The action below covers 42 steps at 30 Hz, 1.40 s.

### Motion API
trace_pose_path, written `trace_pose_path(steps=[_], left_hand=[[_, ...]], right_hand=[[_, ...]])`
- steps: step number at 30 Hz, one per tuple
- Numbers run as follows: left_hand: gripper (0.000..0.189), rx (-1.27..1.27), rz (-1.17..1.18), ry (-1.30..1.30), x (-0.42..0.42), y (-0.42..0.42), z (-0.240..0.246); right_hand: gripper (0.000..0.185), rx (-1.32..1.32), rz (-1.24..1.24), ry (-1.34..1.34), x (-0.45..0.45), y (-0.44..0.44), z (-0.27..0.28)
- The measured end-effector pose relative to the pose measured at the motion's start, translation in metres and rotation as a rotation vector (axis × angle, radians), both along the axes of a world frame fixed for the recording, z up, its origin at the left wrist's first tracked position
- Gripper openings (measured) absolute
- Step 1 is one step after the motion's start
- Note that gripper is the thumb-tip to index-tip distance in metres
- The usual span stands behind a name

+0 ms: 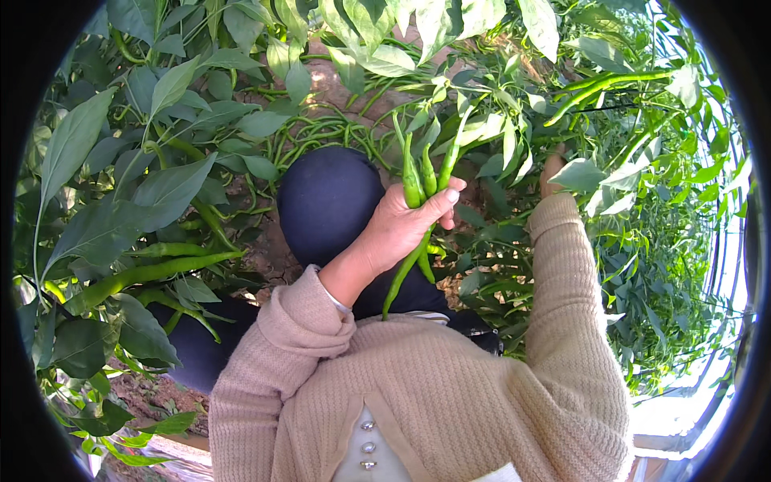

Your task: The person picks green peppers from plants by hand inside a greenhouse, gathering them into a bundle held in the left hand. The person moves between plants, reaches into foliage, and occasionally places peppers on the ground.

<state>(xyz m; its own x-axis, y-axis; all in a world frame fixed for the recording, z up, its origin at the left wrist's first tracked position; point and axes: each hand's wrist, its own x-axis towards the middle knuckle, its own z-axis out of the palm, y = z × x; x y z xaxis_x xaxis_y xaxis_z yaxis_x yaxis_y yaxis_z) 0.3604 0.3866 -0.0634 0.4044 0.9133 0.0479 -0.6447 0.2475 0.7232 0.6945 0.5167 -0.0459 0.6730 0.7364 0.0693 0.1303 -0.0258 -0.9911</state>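
Observation:
My left hand [409, 220] is closed around several long green chili peppers [412, 178] above my dark-clad knee. Their stem ends point up past the thumb, and their thin tips hang below the palm. My right hand [552, 172] reaches into the pepper plants on the right; leaves cover most of it, so its fingers and anything in them are hidden. Above and left of that hand's wrist are pepper leaves [482, 129], while long green peppers [602, 90] hang higher up on the right. Many picked-looking green peppers [325, 129] lie on the soil beyond my knee.
Leafy pepper plants [120, 211] crowd the left side, with large peppers [156, 271] hanging close to my leg. Dense foliage [650, 289] stands on the right. Bare cracked soil [265, 241] shows beside my knee [328, 202]. Leaves overhang the top of the view.

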Motion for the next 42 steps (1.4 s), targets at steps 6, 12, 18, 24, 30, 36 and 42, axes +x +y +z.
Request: trace_pose_path(steps=[6,12,18,24,30,36,42], left_hand=[[0.026,0.004,-0.009,0.044,-0.001,0.002,-0.003],[0.026,-0.018,-0.014,0.051,0.001,0.004,0.0],[0.027,0.011,-0.017,0.031,0.005,0.007,-0.003],[0.027,-0.007,-0.012,0.042,0.003,0.006,-0.001],[0.028,-0.005,-0.005,0.059,0.0,0.004,0.002],[0.027,0.016,-0.007,0.078,0.002,0.005,-0.002],[0.027,0.042,-0.004,0.069,-0.002,0.003,-0.002]], right_hand=[[0.028,0.018,-0.007,-0.004,0.01,0.022,-0.001],[0.028,0.036,-0.025,-0.037,0.026,0.012,0.006],[0.029,0.025,-0.055,-0.077,0.036,0.002,0.004],[0.029,0.005,-0.088,-0.165,0.043,0.003,0.001],[0.029,-0.181,-0.166,-0.816,0.048,0.0,-0.006],[0.032,-0.055,0.328,-0.68,-0.087,-0.054,-0.027],[0.027,-0.605,0.857,-0.207,-0.116,-0.054,-0.011]])
